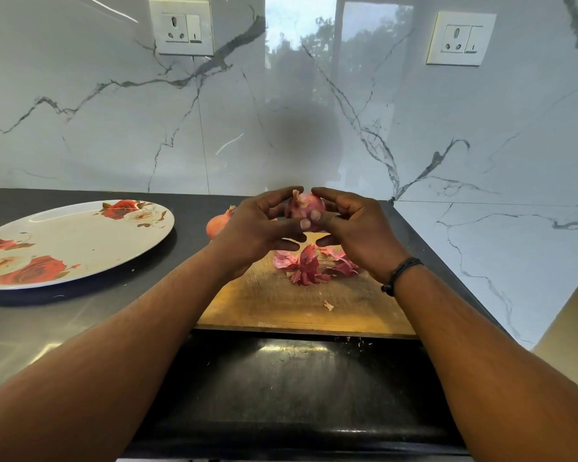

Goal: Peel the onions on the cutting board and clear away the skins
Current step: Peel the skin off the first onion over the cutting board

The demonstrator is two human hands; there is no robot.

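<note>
- Both hands, left [257, 225] and right [354, 228], are curled around a purple-red onion [306, 208], gripped above the wooden cutting board [281, 301].
- Purple skins [309, 265] are heaped on it.

A large oval white plate with red rose prints [80, 241] lies on the dark stone counter [187, 201], at the left. Behind it stands the glossy white marble wall with grey veins [97, 128], carrying two white sockets with switches, one at the left [181, 27] and one at the right [461, 38]. The wall reflects perhaps a window.

My forearms are bare, no sleeves showing, and a thin black cord bracelet [400, 272] circles my right wrist.
</note>
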